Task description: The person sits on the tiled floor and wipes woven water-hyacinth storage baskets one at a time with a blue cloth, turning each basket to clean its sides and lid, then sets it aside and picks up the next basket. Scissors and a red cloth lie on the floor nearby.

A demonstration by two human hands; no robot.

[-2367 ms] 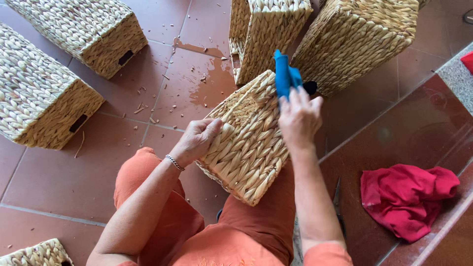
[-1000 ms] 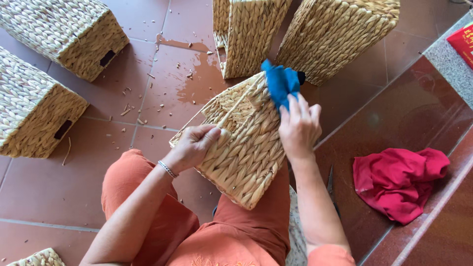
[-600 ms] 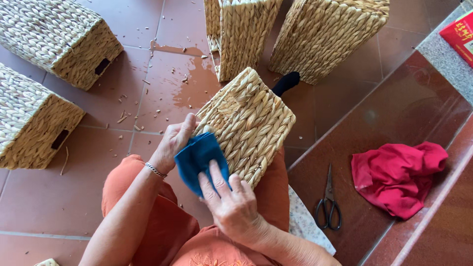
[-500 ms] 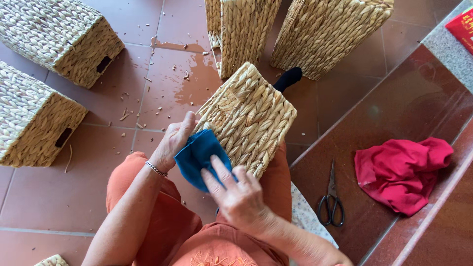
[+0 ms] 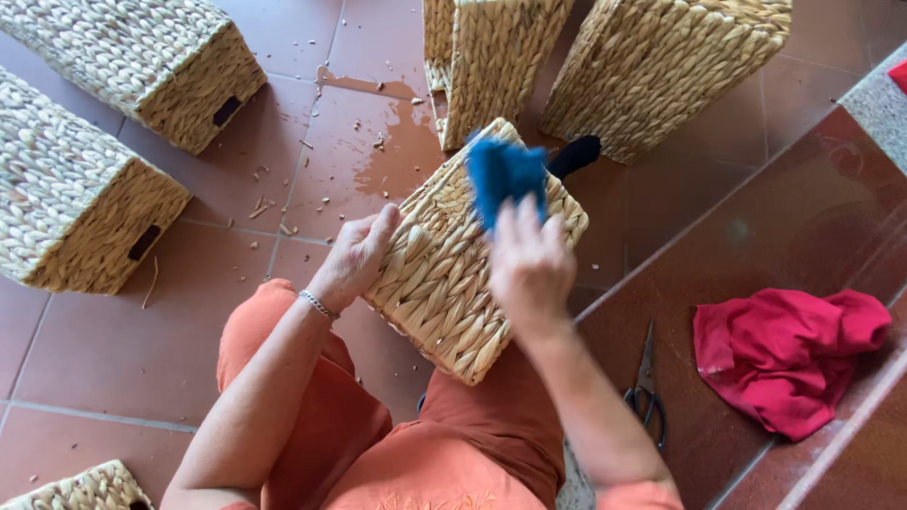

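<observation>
A woven straw basket (image 5: 444, 274) rests upside down on my lap, over my orange trousers. My left hand (image 5: 354, 257) grips its left side and holds it steady. My right hand (image 5: 531, 266) presses a blue cloth (image 5: 505, 178) against the far end of the basket's bottom. The hand and cloth are blurred by motion.
Two woven baskets (image 5: 142, 57) (image 5: 80, 203) lie on the tiled floor at left, two more (image 5: 491, 57) (image 5: 661, 61) stand ahead, and a corner of another (image 5: 80, 489) shows at bottom left. A wet patch and straw bits (image 5: 368, 151) mark the tiles. Scissors (image 5: 645, 392) and a red cloth (image 5: 789, 354) lie on the step at right.
My right hand swept the blue cloth from the basket's near end by my left hand back up to its far end. The basket stayed tilted on my lap.
</observation>
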